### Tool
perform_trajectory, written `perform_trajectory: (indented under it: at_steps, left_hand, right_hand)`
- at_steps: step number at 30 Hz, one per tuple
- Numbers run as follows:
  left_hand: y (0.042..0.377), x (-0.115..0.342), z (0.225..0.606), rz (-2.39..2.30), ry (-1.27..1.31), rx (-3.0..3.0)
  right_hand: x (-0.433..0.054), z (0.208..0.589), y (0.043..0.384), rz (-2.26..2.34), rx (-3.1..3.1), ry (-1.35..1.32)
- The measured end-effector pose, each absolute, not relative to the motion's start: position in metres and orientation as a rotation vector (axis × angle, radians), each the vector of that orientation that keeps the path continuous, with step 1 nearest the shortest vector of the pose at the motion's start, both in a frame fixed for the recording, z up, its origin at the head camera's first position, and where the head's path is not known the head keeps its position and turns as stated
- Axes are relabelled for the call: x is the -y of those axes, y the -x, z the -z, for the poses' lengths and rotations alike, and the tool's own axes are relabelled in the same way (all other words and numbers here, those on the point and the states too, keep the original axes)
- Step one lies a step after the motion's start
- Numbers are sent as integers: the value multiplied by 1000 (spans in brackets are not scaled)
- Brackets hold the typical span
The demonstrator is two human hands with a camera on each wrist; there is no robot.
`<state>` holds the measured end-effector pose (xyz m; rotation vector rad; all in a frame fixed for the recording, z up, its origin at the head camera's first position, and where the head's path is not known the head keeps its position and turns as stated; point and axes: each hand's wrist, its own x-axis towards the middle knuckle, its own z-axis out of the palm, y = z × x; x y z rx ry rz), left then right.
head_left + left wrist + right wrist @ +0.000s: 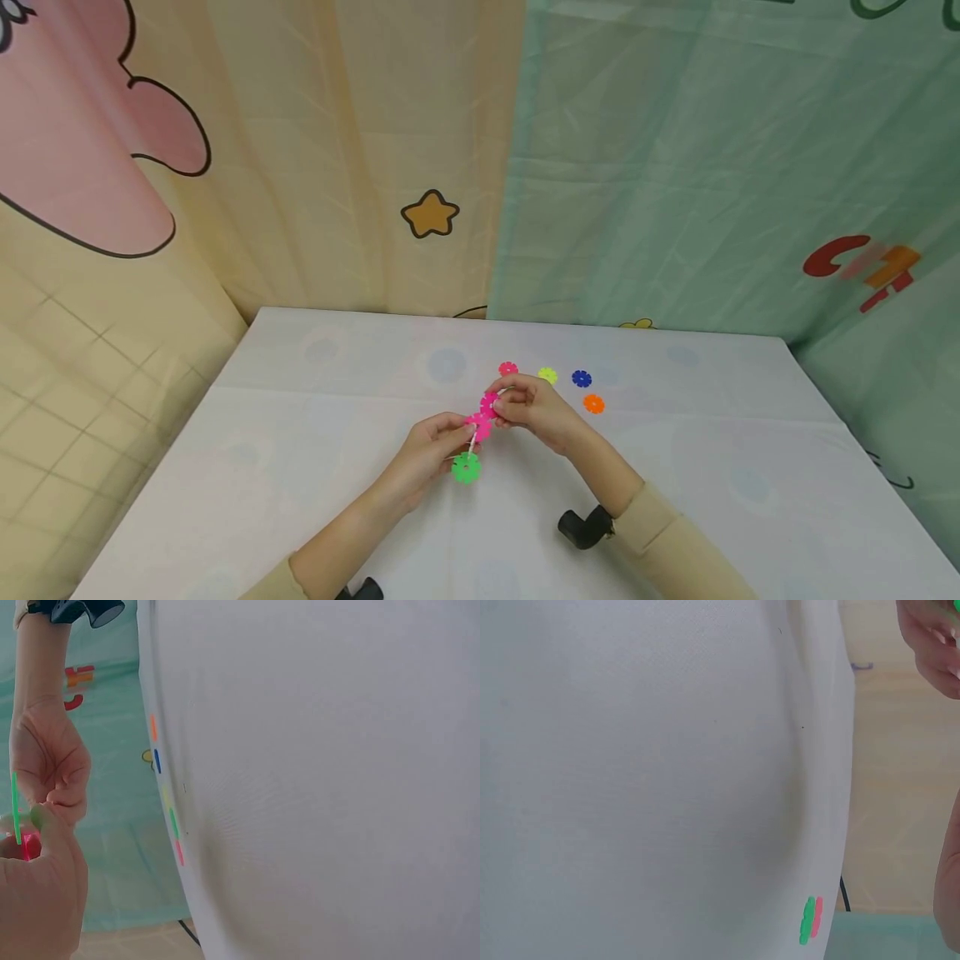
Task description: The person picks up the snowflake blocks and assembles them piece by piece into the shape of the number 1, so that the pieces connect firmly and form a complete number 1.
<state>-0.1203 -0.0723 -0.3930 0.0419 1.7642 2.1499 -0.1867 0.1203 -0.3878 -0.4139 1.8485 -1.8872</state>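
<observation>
Above the white table (pixel 300 467), both hands meet over a short chain of flower-shaped discs on a white cord. My left hand (pixel 467 431) pinches the lower pink disc (pixel 481 428). My right hand (pixel 498 407) pinches the upper pink disc (pixel 489 405). A green disc (pixel 466 468) hangs below them on the cord. In the left wrist view the green disc (pixel 15 807) shows edge-on between my left hand (pixel 37 900) and right hand (pixel 49 761), with a bit of the pink disc (pixel 28 846) beside it.
Loose discs lie on the table just behind the hands: pink (pixel 507 368), yellow-green (pixel 547 376), blue (pixel 581 378), orange (pixel 593 404). Two of them, green and pink (pixel 811 919), show in the right wrist view. Printed curtains hang close behind the table.
</observation>
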Motion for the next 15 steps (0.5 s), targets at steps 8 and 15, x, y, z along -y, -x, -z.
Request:
perform_trajectory:
  at_steps: [8, 15]
  left_hand:
    - [119, 70, 393, -2153, -55, -1775]
    - [115, 67, 386, -2161, 21, -1828]
  right_hand:
    - [-119, 390, 184, 1911, -1856, 503]
    - [-118, 387, 180, 1933, -1907, 584]
